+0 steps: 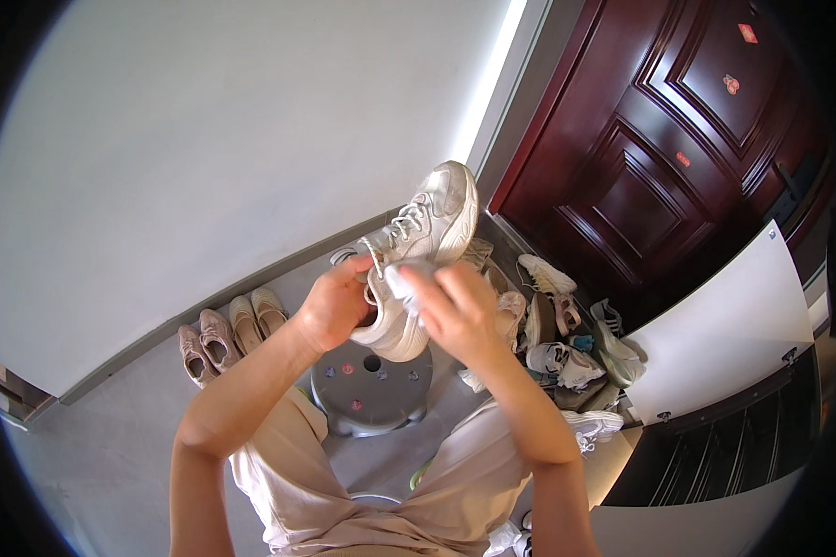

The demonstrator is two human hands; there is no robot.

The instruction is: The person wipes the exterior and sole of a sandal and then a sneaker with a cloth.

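Note:
A white lace-up sneaker (pixel 428 233) is held up in front of me, its toe pointing up and to the right. My left hand (pixel 338 303) grips it at the ankle opening, with some fingers hidden inside. My right hand (pixel 456 313) presses a blurred white cloth or wipe (pixel 407 282) against the side of the shoe. Below the sneaker stands a grey plastic stool (pixel 373 390) with small round stickers on its top.
Pink sneakers (pixel 216 338) and beige flat shoes (pixel 244 324) line the wall at left. A heap of mixed shoes (pixel 564 362) lies right, near the dark red door (pixel 620 174) and a shoe cabinet's open white flap (pixel 724 327).

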